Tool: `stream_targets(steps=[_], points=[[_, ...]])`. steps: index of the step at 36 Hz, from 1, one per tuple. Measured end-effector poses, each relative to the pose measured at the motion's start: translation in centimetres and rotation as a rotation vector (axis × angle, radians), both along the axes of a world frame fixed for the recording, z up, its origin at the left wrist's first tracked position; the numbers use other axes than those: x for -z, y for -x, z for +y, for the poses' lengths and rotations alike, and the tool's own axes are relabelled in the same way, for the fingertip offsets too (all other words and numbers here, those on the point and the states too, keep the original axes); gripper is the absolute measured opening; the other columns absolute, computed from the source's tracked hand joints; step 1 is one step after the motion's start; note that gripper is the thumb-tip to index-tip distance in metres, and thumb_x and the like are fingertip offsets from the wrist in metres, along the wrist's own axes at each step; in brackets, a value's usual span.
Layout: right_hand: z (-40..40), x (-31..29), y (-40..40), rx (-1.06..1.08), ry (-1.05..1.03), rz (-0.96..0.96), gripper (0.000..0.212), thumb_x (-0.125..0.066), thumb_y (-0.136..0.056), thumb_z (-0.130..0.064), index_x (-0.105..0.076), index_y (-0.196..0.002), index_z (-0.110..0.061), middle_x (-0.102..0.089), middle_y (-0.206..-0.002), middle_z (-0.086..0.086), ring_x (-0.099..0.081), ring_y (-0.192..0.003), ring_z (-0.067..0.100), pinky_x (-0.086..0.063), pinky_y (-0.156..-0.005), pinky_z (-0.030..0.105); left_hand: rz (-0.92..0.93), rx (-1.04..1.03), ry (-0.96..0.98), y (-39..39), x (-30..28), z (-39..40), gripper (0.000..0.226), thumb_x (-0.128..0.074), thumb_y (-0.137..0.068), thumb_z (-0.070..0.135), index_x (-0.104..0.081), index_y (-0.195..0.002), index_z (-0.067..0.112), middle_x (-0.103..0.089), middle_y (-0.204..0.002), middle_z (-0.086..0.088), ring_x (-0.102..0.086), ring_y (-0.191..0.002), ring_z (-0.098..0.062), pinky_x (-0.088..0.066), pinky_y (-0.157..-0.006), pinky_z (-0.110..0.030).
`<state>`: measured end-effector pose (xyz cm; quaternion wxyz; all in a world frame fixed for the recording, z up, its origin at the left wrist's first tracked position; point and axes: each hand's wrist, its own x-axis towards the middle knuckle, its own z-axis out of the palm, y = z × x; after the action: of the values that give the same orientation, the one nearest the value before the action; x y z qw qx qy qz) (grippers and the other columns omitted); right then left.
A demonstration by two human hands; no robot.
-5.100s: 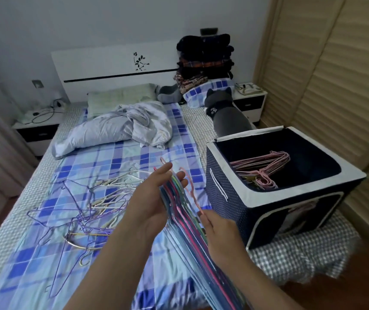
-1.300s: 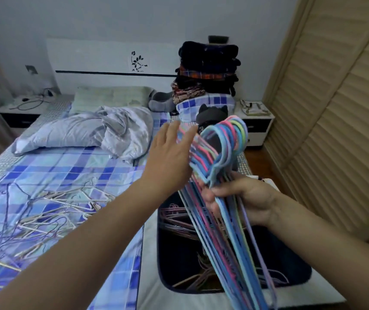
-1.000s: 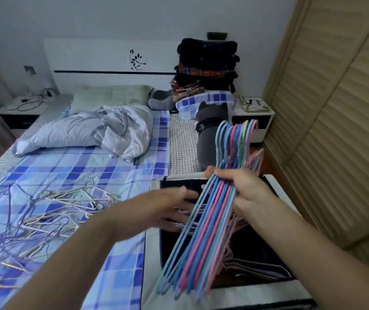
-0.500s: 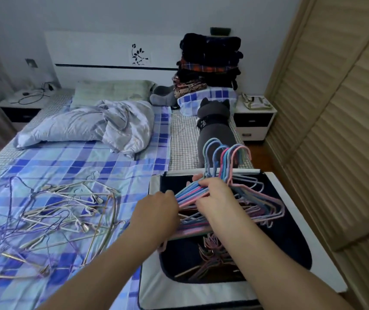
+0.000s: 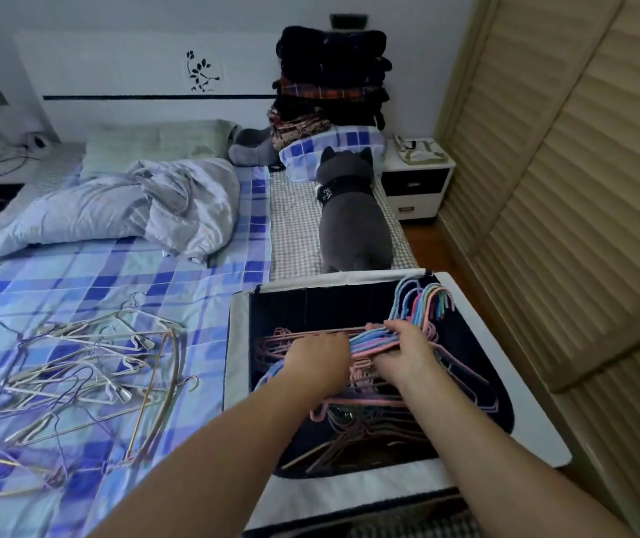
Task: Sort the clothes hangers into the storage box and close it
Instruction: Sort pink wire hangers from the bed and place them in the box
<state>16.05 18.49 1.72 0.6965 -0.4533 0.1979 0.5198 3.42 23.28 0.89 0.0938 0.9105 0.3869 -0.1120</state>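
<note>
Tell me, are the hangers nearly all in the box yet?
Not yet. Pink hangers already lie in the storage box. Both hands, left hand and right hand, hold a colourful bundle inside it. A tangled pile waits on the bed, and the box is open.

Home bedroom: double bed w/ blue-checked sheet (image 5: 77, 281), white headboard w/ black flower motif (image 5: 136, 75), crumpled pale grey duvet (image 5: 124, 203), white bedside cabinets w/ black drawers (image 5: 415, 180), beige louvred wardrobe doors (image 5: 567, 168), stack of folded dark clothes (image 5: 330, 71).
</note>
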Motion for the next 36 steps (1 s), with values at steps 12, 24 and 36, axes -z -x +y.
stream_targets(steps=[12, 24, 36], points=[[-4.9, 6.9, 3.0, -0.704, 0.277, -0.063, 0.009, -0.057, -0.095, -0.01, -0.058, -0.092, -0.002, -0.062, -0.101, 0.02, -0.064, -0.096, 0.032, -0.051, -0.093, 0.043, 0.09, -0.212, 0.725, 6.5, 11.6, -2.1, 0.029, -0.054, -0.097, 0.024, -0.068, -0.116, 0.006, -0.07, -0.12, -0.019, -0.066, -0.109, -0.032, -0.048, -0.087, -0.031], [-3.6, 10.6, -7.5, -1.524, 0.632, -1.218, 0.067, -0.035, -0.096, -0.071, -0.053, -0.141, -0.025, -0.054, -0.144, 0.005, -0.051, -0.13, 0.027, -0.04, -0.104, 0.037, 0.188, -0.238, 0.689, 7.4, 13.7, -3.0, 0.037, -0.053, -0.101, 0.024, -0.061, -0.136, 0.015, -0.06, -0.141, -0.014, -0.058, -0.129, -0.031, -0.045, -0.105, -0.033], [-3.6, 10.3, -8.4, -1.578, 0.517, -1.148, 0.094, -0.024, -0.077, -0.093, -0.06, -0.138, -0.031, -0.053, -0.147, -0.002, -0.05, -0.133, 0.019, -0.037, -0.105, 0.031, -0.033, -0.19, 0.73, 7.3, 10.0, -0.3, 0.03, -0.053, -0.091, 0.008, -0.067, -0.117, 0.016, -0.069, -0.122, -0.01, -0.064, -0.109, -0.029, -0.049, -0.091, -0.031]])
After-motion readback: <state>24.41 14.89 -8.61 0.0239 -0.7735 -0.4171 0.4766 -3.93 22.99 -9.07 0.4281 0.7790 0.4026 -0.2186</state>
